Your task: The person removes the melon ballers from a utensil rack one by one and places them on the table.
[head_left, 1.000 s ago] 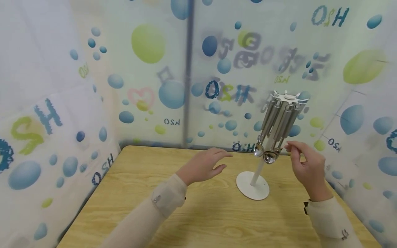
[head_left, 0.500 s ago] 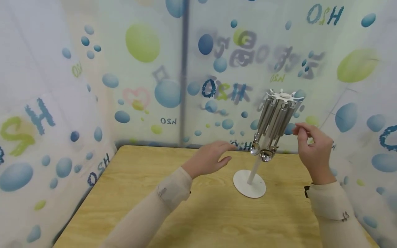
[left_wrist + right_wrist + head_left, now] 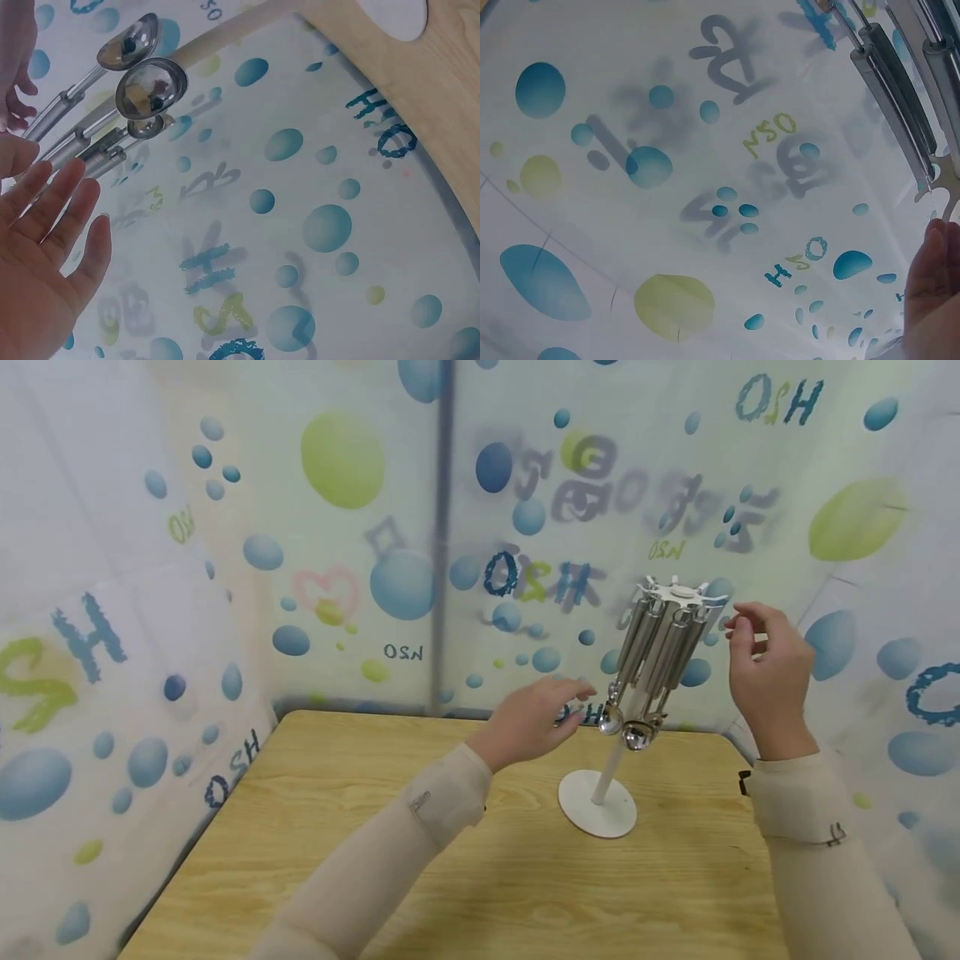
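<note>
A white stand with a hooked top (image 3: 681, 594) and a round base (image 3: 585, 817) stands on the table. Several shiny metal round-bowled spoons (image 3: 637, 737) with grey handles hang from its hooks, bowls down. My left hand (image 3: 531, 720) is just left of the bowls, fingers spread and slightly bent, holding nothing. In the left wrist view, the bowls (image 3: 152, 88) show beyond its fingers. To the right of the hooks is my right hand (image 3: 772, 672), its fingers loosely curled. The right wrist view puts its fingertips (image 3: 936, 234) at a hook's tip; contact is unclear.
The wooden table (image 3: 420, 785) meets a patterned curtain (image 3: 352, 552) at its back edge. More curtain hangs close on the left and right sides. The stand is at the right rear of the table.
My right hand has risen from beside the spoon bowls to hook height. My left hand has moved right and slightly up, closer to the bowls. The stand stays in place.
</note>
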Demonstrator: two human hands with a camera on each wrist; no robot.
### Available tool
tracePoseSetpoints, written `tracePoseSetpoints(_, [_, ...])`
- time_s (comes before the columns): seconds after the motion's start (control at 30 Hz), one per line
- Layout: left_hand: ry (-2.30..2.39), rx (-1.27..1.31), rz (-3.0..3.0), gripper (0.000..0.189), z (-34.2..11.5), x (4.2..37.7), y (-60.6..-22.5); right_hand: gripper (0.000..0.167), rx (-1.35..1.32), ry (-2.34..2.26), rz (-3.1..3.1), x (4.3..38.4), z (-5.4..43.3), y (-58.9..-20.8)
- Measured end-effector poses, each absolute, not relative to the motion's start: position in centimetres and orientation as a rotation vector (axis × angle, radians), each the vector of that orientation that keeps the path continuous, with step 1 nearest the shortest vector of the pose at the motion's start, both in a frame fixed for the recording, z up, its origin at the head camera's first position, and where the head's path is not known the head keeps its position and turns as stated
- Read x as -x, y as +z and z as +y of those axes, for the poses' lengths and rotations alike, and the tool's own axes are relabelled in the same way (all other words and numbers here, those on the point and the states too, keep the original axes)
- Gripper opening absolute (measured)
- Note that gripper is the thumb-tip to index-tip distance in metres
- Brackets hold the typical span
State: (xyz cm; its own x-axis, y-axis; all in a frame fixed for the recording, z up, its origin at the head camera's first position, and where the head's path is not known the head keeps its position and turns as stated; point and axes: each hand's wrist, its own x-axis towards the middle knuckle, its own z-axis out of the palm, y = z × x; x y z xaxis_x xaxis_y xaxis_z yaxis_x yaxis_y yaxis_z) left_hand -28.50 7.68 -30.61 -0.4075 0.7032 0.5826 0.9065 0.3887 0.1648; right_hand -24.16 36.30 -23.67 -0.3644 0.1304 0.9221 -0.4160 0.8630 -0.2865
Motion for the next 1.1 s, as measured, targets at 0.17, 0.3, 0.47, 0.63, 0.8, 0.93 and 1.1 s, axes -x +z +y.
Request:
tracePoseSetpoints(0.17, [-0.657,1.351,-2.231,0.034,8.6,28.8,-30.2,0.031,-0.202,0.505,-1.916,25.1,36.6,-22.5])
tracePoseSetpoints(0.3, [-0.678,1.335,-2.23,0.033,9.3,29.0,-30.2,0.034,-0.183,0.492,-1.997,25.6,37.1,-21.9])
tracePoseSetpoints(0.47, [-0.713,1.294,-2.214,0.032,10.3,29.1,-30.1,0.033,-0.188,0.453,-2.082,25.8,37.3,-21.4])
tracePoseSetpoints(0.63, [-0.762,1.264,-2.217,0.032,11.1,29.5,-29.9,0.031,-0.211,0.427,-2.131,25.8,37.2,-21.2])
tracePoseSetpoints(0.8, [-0.9,1.257,-2.219,0.032,11.6,29.9,-29.8,0.031,-0.216,0.46,-2.156,26.2,37.0,-21.0])
tracePoseSetpoints(0.93, [-0.998,1.268,-2.204,0.035,12.0,30.1,-29.3,0.03,-0.202,0.544,-2.156,26.5,36.9,-20.8])
tracePoseSetpoints(1.1, [-1.113,1.266,-2.183,0.037,12.7,30.3,-28.6,0.034,-0.167,0.806,-2.206,26.3,37.1,-20.5])
